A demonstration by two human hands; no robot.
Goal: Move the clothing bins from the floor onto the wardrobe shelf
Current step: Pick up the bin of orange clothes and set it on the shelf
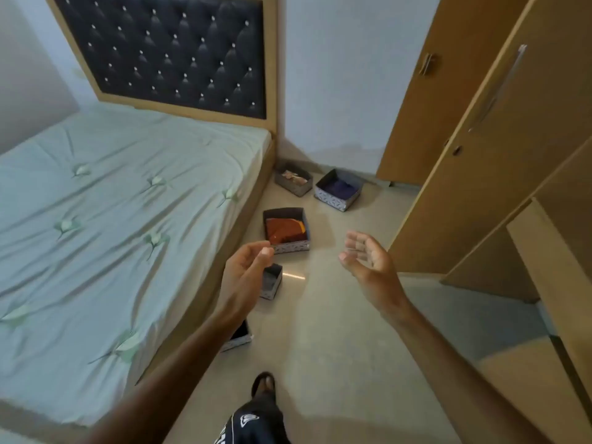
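Note:
Several fabric bins stand on the floor along the bed's side. A bin with orange clothes [286,230] sits just beyond my hands. A bin with dark blue clothes [339,189] and a grey bin [293,178] are farther back by the wall. Two more bins, a small grey bin [272,281] and a bin near my forearm [241,335], are partly hidden by my left arm. My left hand [246,267] and my right hand [368,261] are raised above the floor, palms facing each other, fingers apart, holding nothing.
The bed [121,225] with a pale green sheet fills the left. The wooden wardrobe [499,149] stands on the right with an open door and a bare shelf [525,379] low at the right. My foot [264,384] is on the tiled floor [346,347] between them.

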